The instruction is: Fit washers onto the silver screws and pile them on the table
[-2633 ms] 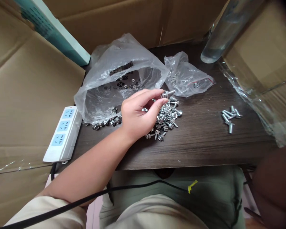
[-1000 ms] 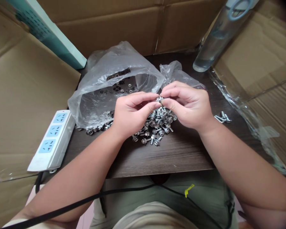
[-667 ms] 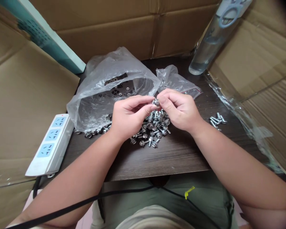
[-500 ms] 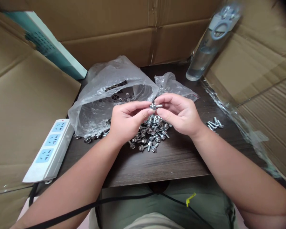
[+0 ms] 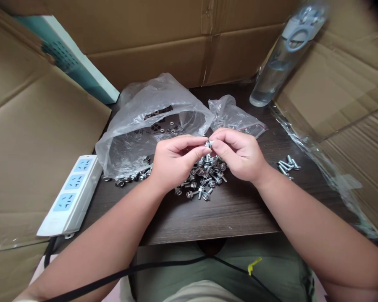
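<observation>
Between the fingertips of both hands, above the table, is a small silver bolt (image 5: 208,144), mostly covered by the fingers. My left hand (image 5: 178,161) pinches it from the left with thumb and index finger. From the other side, the thumb and forefinger of my right hand (image 5: 239,155) close over its shank end. Right below lies a heap of silver bolts (image 5: 204,180), many with a nut or washer on them. Nuts (image 5: 120,182) spill from the mouth of a large clear plastic bag (image 5: 129,121) on the left. Several bolts (image 5: 288,164) sit apart at the right.
A smaller plastic bag (image 5: 236,117) with metal parts lies behind my right hand. A water bottle (image 5: 271,71) stands at the back right, a white power strip (image 5: 71,195) at the left. Cardboard walls (image 5: 157,58) surround the dark table (image 5: 220,222). A black cord (image 5: 164,263) crosses my lap.
My right fingers have moved left along the bolt and closed over its shank, which was showing before. The whole view has shifted slightly.
</observation>
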Action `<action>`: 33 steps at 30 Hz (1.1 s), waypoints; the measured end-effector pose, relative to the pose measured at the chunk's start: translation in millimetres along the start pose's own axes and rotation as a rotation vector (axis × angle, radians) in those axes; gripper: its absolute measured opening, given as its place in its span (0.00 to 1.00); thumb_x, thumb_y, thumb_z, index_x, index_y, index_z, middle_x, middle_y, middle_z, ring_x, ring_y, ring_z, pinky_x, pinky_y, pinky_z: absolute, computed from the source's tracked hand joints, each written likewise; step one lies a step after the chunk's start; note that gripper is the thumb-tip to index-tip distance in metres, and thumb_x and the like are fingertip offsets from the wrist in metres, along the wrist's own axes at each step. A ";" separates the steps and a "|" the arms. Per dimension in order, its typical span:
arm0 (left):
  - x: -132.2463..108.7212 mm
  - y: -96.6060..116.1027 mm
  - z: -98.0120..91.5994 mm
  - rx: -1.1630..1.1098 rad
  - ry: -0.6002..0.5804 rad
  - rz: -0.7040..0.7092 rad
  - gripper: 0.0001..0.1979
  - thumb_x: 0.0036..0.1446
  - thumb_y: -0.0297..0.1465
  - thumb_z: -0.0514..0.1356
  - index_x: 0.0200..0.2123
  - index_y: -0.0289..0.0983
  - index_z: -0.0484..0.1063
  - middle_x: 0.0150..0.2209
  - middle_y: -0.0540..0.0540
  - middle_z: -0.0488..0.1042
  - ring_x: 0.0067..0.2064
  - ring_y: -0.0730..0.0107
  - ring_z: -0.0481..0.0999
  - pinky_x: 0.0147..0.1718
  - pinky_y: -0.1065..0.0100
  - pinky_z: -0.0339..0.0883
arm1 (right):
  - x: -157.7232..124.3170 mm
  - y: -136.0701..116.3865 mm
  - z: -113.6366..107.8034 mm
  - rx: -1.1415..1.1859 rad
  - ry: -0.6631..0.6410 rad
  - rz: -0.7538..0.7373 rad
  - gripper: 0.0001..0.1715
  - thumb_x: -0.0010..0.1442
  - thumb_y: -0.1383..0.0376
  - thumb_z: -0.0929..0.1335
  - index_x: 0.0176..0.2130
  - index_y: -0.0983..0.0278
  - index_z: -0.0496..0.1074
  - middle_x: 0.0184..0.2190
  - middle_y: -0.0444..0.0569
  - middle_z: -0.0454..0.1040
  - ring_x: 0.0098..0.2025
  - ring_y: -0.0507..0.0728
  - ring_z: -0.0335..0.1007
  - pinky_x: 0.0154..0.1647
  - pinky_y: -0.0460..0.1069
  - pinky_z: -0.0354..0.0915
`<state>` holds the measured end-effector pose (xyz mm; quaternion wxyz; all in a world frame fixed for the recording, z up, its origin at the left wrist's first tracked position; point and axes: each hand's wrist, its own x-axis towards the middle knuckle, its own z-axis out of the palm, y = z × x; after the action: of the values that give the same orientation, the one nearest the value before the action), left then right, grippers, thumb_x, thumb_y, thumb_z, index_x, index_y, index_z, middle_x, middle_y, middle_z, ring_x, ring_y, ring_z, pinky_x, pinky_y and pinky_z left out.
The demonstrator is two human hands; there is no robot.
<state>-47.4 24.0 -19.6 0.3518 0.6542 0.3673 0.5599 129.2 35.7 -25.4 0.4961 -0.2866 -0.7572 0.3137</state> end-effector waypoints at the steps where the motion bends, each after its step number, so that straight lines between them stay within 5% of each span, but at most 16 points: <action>1: 0.1 0.5 0.3 -0.016 -0.001 -0.021 0.10 0.44 0.31 0.73 0.34 0.38 0.82 0.31 0.47 0.82 0.29 0.69 0.80 0.28 0.70 0.75 | 0.3 -0.5 -0.3 -0.005 -0.002 -0.001 0.14 0.67 0.64 0.64 0.31 0.66 0.72 0.28 0.48 0.71 0.31 0.52 0.67 0.34 0.49 0.65; 5: 1.6 2.5 0.4 -0.067 0.026 -0.103 0.10 0.44 0.32 0.73 0.33 0.38 0.83 0.26 0.48 0.81 0.22 0.74 0.75 0.23 0.71 0.73 | -1.0 -1.3 -0.7 0.150 0.030 0.080 0.06 0.64 0.64 0.68 0.38 0.65 0.73 0.32 0.48 0.73 0.33 0.53 0.70 0.34 0.48 0.68; 10: 2.5 2.1 -0.6 -0.098 0.027 -0.138 0.09 0.44 0.31 0.73 0.33 0.38 0.83 0.24 0.49 0.80 0.21 0.76 0.73 0.21 0.73 0.71 | -3.1 -0.8 1.2 0.265 0.044 0.087 0.09 0.59 0.69 0.71 0.42 0.65 0.75 0.39 0.50 0.74 0.39 0.55 0.74 0.39 0.49 0.72; 22: 0.8 -0.3 -2.4 0.083 -0.002 0.152 0.08 0.47 0.29 0.71 0.34 0.40 0.83 0.32 0.47 0.82 0.32 0.70 0.79 0.31 0.70 0.75 | 0.5 -0.8 -0.3 0.015 0.045 -0.046 0.07 0.63 0.65 0.68 0.34 0.65 0.75 0.29 0.48 0.74 0.32 0.53 0.70 0.34 0.49 0.67; 25: 0.7 1.1 -1.8 0.018 -0.016 0.061 0.09 0.47 0.30 0.72 0.35 0.39 0.83 0.31 0.47 0.82 0.29 0.71 0.79 0.29 0.71 0.75 | 0.6 -2.2 -0.5 -0.007 0.043 -0.030 0.11 0.64 0.63 0.68 0.30 0.65 0.74 0.26 0.47 0.72 0.29 0.52 0.68 0.32 0.49 0.66; 28: 0.8 3.2 -1.0 -0.035 0.014 -0.058 0.09 0.46 0.32 0.72 0.34 0.39 0.83 0.27 0.48 0.81 0.24 0.73 0.76 0.23 0.71 0.73 | -1.9 -2.5 0.3 0.123 0.058 0.061 0.07 0.61 0.63 0.70 0.37 0.65 0.74 0.31 0.47 0.74 0.30 0.52 0.70 0.30 0.47 0.68; 33: 0.0 5.0 0.3 -0.052 0.054 -0.114 0.08 0.46 0.32 0.72 0.33 0.39 0.83 0.25 0.49 0.80 0.21 0.74 0.74 0.22 0.71 0.72 | -5.5 -2.9 3.2 0.274 0.084 0.073 0.10 0.58 0.65 0.72 0.42 0.64 0.74 0.38 0.49 0.75 0.36 0.54 0.75 0.38 0.49 0.74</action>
<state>-46.7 21.6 -15.3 0.3899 0.6074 0.3985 0.5659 127.8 29.2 -27.3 0.5499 -0.2566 -0.6750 0.4198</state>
